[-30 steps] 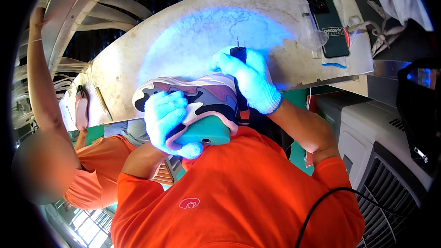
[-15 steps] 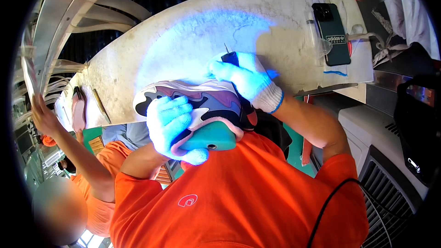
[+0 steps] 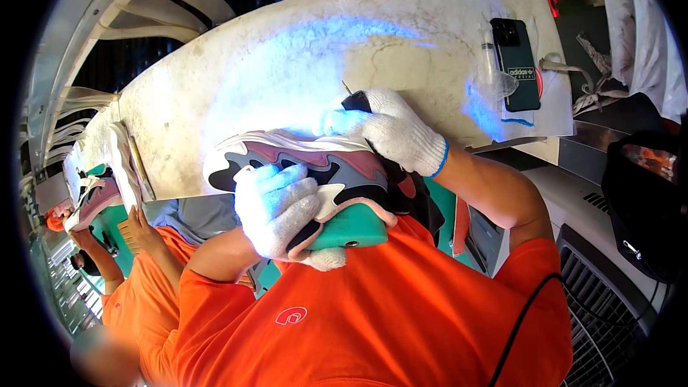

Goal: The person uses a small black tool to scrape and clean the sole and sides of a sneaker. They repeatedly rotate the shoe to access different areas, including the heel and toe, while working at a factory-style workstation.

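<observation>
A sneaker in purple, grey, black and white, with a thick white sole, lies on its side in front of me. A teal shoe last fills it. My left hand, in a white knit glove, is wrapped around the shoe's upper near its collar. My right hand, also gloved, is closed around a black-handled tool with a thin metal tip pointing up and away from me. This hand is just above the sole, towards the heel; whether it touches the shoe I cannot tell.
The stained pale table carries a dark phone and a clear syringe-like tube at right. At left, a co-worker's hands are at a pinkish shoe and a white sole. A grey machine stands at right.
The sneaker and my left hand have shifted slightly right and nearer me. Blue light has moved off most of my right glove. The co-worker's raised arm has come down, with a shoe now in hand.
</observation>
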A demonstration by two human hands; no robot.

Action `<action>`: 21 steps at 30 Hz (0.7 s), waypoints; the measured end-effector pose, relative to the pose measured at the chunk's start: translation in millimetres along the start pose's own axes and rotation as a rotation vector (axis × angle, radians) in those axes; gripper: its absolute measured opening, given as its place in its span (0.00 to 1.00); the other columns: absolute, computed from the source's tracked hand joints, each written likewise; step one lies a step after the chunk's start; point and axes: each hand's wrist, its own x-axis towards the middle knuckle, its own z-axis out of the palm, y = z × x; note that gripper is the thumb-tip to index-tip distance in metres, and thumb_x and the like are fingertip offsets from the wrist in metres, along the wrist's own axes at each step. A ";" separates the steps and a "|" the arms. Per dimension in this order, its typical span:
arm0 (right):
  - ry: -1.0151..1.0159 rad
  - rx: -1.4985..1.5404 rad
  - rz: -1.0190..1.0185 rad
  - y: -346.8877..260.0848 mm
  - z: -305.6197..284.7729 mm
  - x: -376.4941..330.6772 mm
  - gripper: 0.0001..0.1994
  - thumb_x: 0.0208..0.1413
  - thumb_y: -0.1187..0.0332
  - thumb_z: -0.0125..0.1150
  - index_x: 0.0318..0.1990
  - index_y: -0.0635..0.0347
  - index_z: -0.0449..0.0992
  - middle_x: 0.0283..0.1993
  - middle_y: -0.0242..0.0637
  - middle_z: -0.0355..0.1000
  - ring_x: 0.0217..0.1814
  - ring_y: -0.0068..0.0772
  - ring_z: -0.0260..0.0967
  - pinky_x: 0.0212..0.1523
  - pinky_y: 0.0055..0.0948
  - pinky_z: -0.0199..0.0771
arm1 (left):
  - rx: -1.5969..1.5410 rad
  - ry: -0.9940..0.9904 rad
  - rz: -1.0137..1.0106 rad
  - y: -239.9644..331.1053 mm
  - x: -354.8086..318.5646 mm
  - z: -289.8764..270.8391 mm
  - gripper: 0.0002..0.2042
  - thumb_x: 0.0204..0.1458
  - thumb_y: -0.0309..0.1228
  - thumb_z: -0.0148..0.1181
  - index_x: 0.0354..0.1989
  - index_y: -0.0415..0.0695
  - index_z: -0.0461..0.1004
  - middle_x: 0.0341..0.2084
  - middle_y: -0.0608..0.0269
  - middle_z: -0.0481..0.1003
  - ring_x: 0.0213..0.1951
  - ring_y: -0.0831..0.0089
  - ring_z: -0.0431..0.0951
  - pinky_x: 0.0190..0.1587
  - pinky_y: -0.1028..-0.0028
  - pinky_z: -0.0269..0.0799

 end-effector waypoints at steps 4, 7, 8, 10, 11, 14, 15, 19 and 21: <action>-0.118 -0.170 0.170 -19.8 -5.1 2.3 0.12 0.69 0.65 0.67 0.40 0.68 0.84 0.34 0.30 0.76 0.39 0.19 0.69 0.42 0.29 0.72 | 0.085 0.266 0.049 -1.7 -17.9 19.5 0.41 0.54 0.70 0.70 0.40 0.32 0.83 0.29 0.49 0.83 0.31 0.55 0.86 0.31 0.63 0.77; -0.214 -0.220 0.233 -25.5 -9.6 9.8 0.11 0.70 0.66 0.67 0.46 0.68 0.86 0.40 0.30 0.81 0.44 0.19 0.73 0.48 0.27 0.75 | 0.105 0.243 0.019 -1.5 -10.3 14.5 0.40 0.53 0.70 0.72 0.43 0.34 0.83 0.33 0.49 0.85 0.34 0.54 0.87 0.37 0.61 0.80; -0.244 -0.220 0.235 -25.4 -9.6 12.4 0.11 0.70 0.66 0.68 0.46 0.68 0.86 0.40 0.30 0.81 0.44 0.19 0.73 0.48 0.28 0.75 | 0.106 0.214 0.017 -1.3 -8.6 11.2 0.39 0.55 0.68 0.70 0.44 0.33 0.81 0.33 0.48 0.84 0.33 0.53 0.87 0.37 0.59 0.80; -0.280 -0.142 0.223 -27.4 -7.5 16.3 0.12 0.70 0.65 0.68 0.45 0.67 0.86 0.41 0.30 0.81 0.45 0.20 0.73 0.49 0.28 0.75 | 0.107 0.156 0.012 -0.7 -6.4 8.3 0.37 0.59 0.64 0.67 0.47 0.32 0.79 0.34 0.46 0.83 0.33 0.50 0.86 0.37 0.56 0.79; -0.303 -0.092 0.222 -25.2 -4.2 17.5 0.12 0.70 0.64 0.68 0.45 0.67 0.85 0.41 0.30 0.80 0.45 0.20 0.73 0.50 0.28 0.75 | 0.103 0.156 0.023 -0.1 -13.1 7.9 0.40 0.59 0.67 0.67 0.48 0.31 0.79 0.34 0.44 0.83 0.34 0.49 0.86 0.38 0.56 0.79; -0.396 -0.136 0.204 -35.1 -2.2 26.3 0.13 0.69 0.63 0.68 0.44 0.67 0.85 0.43 0.30 0.80 0.47 0.21 0.73 0.51 0.27 0.75 | 0.018 0.164 0.053 -4.1 -14.4 9.0 0.44 0.56 0.70 0.68 0.49 0.30 0.79 0.34 0.43 0.83 0.35 0.49 0.87 0.37 0.56 0.79; -0.391 -0.142 0.186 -23.1 -3.4 27.4 0.13 0.69 0.62 0.68 0.43 0.66 0.85 0.41 0.29 0.80 0.45 0.20 0.73 0.49 0.28 0.74 | -0.037 0.146 0.005 -3.6 -10.6 7.4 0.41 0.54 0.66 0.72 0.48 0.31 0.80 0.32 0.46 0.83 0.32 0.52 0.86 0.33 0.60 0.79; -0.453 -0.309 0.103 -23.9 -3.7 35.8 0.17 0.68 0.58 0.68 0.42 0.68 0.86 0.34 0.34 0.81 0.39 0.22 0.74 0.44 0.31 0.75 | 0.043 -0.015 -0.014 -2.5 11.5 -4.0 0.34 0.55 0.60 0.73 0.45 0.33 0.82 0.30 0.50 0.83 0.28 0.54 0.85 0.29 0.63 0.79; -0.451 -0.402 0.110 -35.1 6.5 42.1 0.19 0.68 0.56 0.68 0.43 0.68 0.87 0.35 0.39 0.82 0.38 0.25 0.74 0.43 0.33 0.76 | 0.060 0.074 -0.015 -0.3 4.8 0.2 0.34 0.55 0.60 0.71 0.45 0.33 0.81 0.33 0.49 0.83 0.32 0.51 0.86 0.34 0.60 0.81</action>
